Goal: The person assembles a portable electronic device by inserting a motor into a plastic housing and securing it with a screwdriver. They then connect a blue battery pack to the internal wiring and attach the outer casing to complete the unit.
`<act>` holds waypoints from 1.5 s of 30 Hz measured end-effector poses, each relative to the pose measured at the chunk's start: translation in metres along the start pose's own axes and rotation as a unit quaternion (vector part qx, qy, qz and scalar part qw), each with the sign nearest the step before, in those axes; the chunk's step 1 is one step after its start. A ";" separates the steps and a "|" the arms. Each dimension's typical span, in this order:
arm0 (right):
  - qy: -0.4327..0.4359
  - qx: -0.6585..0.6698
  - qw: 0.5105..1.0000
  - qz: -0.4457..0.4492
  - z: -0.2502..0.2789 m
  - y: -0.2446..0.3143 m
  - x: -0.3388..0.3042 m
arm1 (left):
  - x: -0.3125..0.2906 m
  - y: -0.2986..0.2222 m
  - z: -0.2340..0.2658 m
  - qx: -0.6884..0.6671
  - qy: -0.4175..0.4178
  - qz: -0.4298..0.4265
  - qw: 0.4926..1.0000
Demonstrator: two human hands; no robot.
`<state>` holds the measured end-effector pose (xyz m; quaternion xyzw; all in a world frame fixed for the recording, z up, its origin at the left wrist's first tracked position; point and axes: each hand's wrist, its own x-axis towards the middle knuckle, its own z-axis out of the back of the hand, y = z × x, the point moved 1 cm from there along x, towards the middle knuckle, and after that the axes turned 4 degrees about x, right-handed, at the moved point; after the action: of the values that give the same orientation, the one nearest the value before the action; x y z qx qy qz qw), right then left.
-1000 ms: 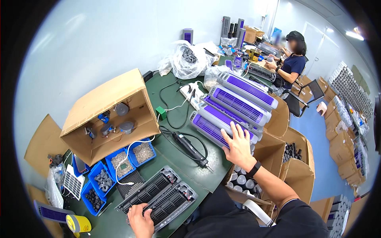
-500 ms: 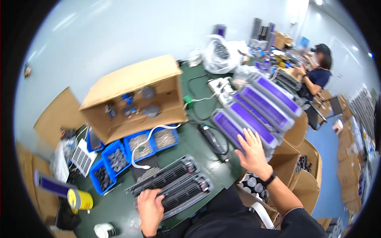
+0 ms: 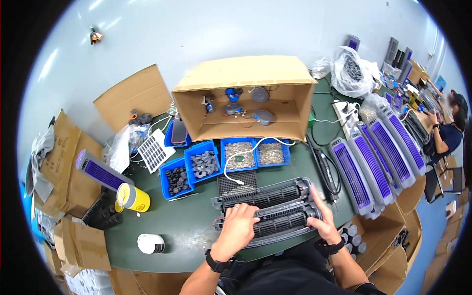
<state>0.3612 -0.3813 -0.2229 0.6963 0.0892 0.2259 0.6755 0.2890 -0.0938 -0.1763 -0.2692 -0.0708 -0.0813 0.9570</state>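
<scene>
Two long dark-grey fan housings lie side by side on the green table in front of me, a far fan housing (image 3: pixel 268 195) and a near fan housing (image 3: pixel 280 224). Each has a slotted black roller-shaped fan inside. My left hand (image 3: pixel 236 228) grips the near housing's left part, fingers bent over its far edge where the two meet. At the right end, my right hand (image 3: pixel 322 216) wraps round the near housing, thumb on top and fingers stretched up beside the far one. Some of its fingertips' contact is hidden. Just right lies a black electric screwdriver (image 3: pixel 325 173) with a cord.
Blue bins (image 3: pixel 204 164) of small parts and screws stand beyond, before a cardboard box (image 3: pixel 246 73) holding motors. Grey-purple tower units (image 3: pixel 354 177) lie right. A yellow canister (image 3: pixel 133 197) and white cup (image 3: pixel 150 243) stand left. A co-worker (image 3: pixel 447 132) sits far right.
My right hand has left the purple-grilled tower units and come to the right end of the fan housings. My left hand stays on the housings. The view has swung right to left.
</scene>
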 end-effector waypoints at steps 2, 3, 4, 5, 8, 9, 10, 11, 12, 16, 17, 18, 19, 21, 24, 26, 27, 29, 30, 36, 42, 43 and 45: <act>0.012 0.038 0.999 -0.017 0.007 -0.003 0.006 | 0.002 -0.001 0.004 0.010 0.010 -0.019 1.000; -0.025 0.037 0.999 -0.029 0.002 -0.006 0.008 | 0.004 -0.001 0.006 0.008 0.029 -0.019 0.999; -0.032 0.043 0.998 -0.028 0.002 -0.007 0.008 | 0.005 0.001 0.010 0.006 0.049 -0.022 0.999; -0.039 0.049 0.998 -0.027 0.003 -0.009 0.008 | 0.007 0.002 0.013 0.004 0.071 -0.026 0.997; -0.044 0.056 0.997 -0.022 0.001 -0.012 0.009 | 0.011 0.015 0.038 -0.093 0.089 -0.031 0.991; -0.050 0.051 0.997 -0.019 0.003 -0.012 0.008 | 0.020 0.017 0.055 -0.111 0.107 0.014 0.988; -0.050 0.049 0.997 -0.015 0.002 -0.011 0.008 | 0.025 0.030 0.066 -0.063 0.055 -0.006 0.996; -0.060 0.049 0.997 -0.018 0.003 -0.011 0.007 | 0.034 0.044 0.071 0.005 -0.011 -0.024 1.000; -0.065 0.050 0.996 -0.020 0.002 -0.010 0.006 | 0.044 0.061 0.075 0.077 -0.043 -0.008 0.996; -0.057 0.059 0.996 -0.019 -0.003 -0.013 0.009 | 0.054 0.122 0.070 0.230 -0.042 0.030 0.972; -0.055 0.056 0.997 -0.019 -0.002 -0.012 0.010 | 0.055 0.131 0.063 0.246 -0.041 0.026 0.968; -0.052 0.053 0.997 -0.018 -0.003 -0.011 0.010 | 0.053 0.139 0.057 0.263 -0.040 0.023 0.964; -0.055 0.048 0.997 -0.018 -0.001 -0.010 0.009 | 0.056 0.141 0.052 0.277 -0.037 0.015 0.960; -0.056 0.047 0.997 -0.011 0.001 -0.010 0.009 | 0.058 0.147 0.048 0.281 -0.036 -0.005 0.959; -0.056 0.052 0.997 -0.011 0.002 -0.011 0.008 | 0.053 0.148 0.046 0.259 -0.047 -0.027 0.964; -0.057 0.057 0.997 -0.012 0.002 -0.012 0.009 | 0.048 0.146 0.047 0.245 -0.049 -0.033 0.968; -0.057 0.060 0.996 -0.013 0.002 -0.014 0.008 | 0.046 0.144 0.047 0.242 -0.044 -0.031 0.969; -0.058 0.065 0.996 -0.011 0.001 -0.016 0.008 | 0.041 0.141 0.047 0.247 -0.040 -0.030 0.968; -0.048 0.074 0.996 -0.012 0.002 -0.017 0.008 | 0.040 0.141 0.048 0.242 -0.045 -0.029 0.969; -0.033 0.090 0.995 -0.018 0.008 -0.024 0.005 | 0.044 0.135 0.048 0.197 -0.060 -0.023 0.978; -0.064 0.067 0.996 -0.006 0.004 -0.029 0.005 | 0.074 0.144 0.071 0.116 -0.047 0.097 0.987; -0.060 0.066 0.996 -0.007 0.004 -0.028 0.006 | 0.081 0.146 0.068 0.156 -0.067 0.068 0.983; -0.058 0.063 0.996 -0.007 0.006 -0.026 0.006 | 0.095 0.147 0.057 0.233 -0.108 0.004 0.966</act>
<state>0.3736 -0.3822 -0.2473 0.7490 0.0684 0.1741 0.6356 0.4048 0.0492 -0.1855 -0.0460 -0.1893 -0.0293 0.9804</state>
